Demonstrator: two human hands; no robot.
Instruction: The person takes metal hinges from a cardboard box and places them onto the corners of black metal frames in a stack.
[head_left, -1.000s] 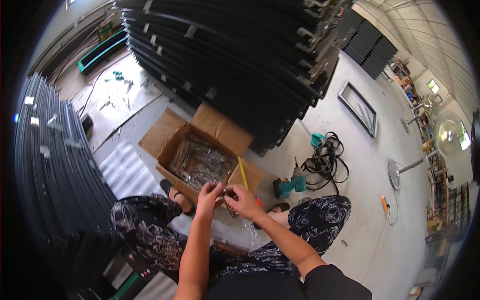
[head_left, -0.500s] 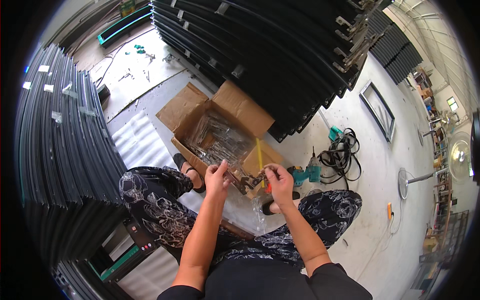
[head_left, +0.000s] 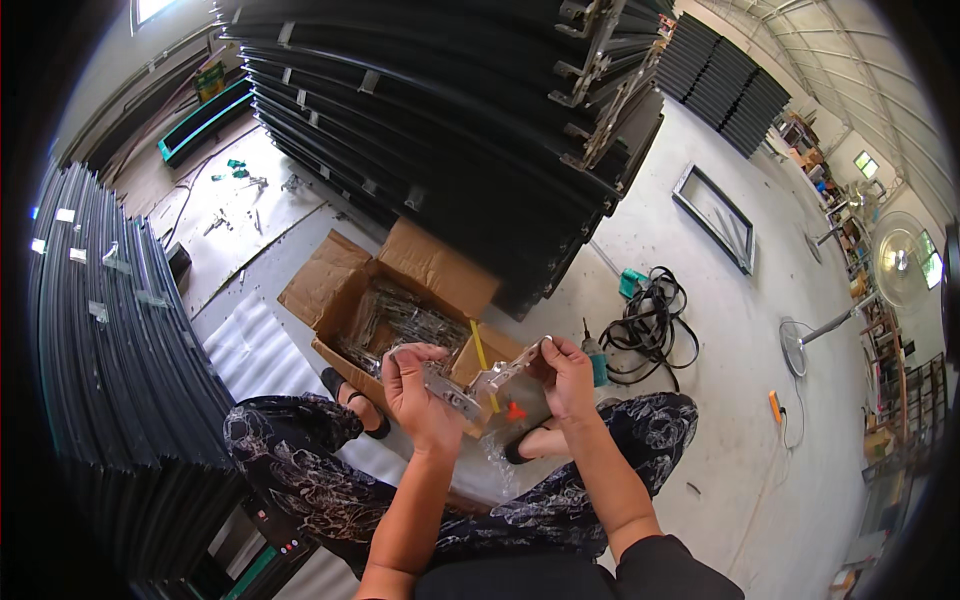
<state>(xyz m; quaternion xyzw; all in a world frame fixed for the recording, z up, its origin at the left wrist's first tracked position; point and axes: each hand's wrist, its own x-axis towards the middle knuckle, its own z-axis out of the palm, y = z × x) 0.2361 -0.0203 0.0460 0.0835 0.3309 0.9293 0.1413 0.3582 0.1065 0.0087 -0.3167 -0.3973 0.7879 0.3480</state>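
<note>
Above the space between my knees, both hands hold a jointed silver metal hinge (head_left: 452,394). My left hand (head_left: 422,402) is closed on its flat, wide end, thumb and fingers pinching it. At the other side my right hand (head_left: 567,380) pinches the tip of its narrower arm, which slants up to the right. Just beyond my left hand stands an open cardboard box (head_left: 325,275), with many similar metal parts (head_left: 405,322) in clear plastic inside. Below the hinge, clear plastic wrap (head_left: 497,455) hangs near my foot.
A yellow strip (head_left: 478,345) and a small orange piece (head_left: 514,411) are near the box. A teal power tool (head_left: 597,358) and coiled black cable (head_left: 650,330) lie to the right. Stacked dark panels (head_left: 420,130) rise ahead; more panels (head_left: 130,330) stand left. A frame (head_left: 715,218) lies farther off.
My hands have turned the hinge so its bright silver faces show, and its arms are more spread. The whole view has shifted, with the box now lower and farther left.
</note>
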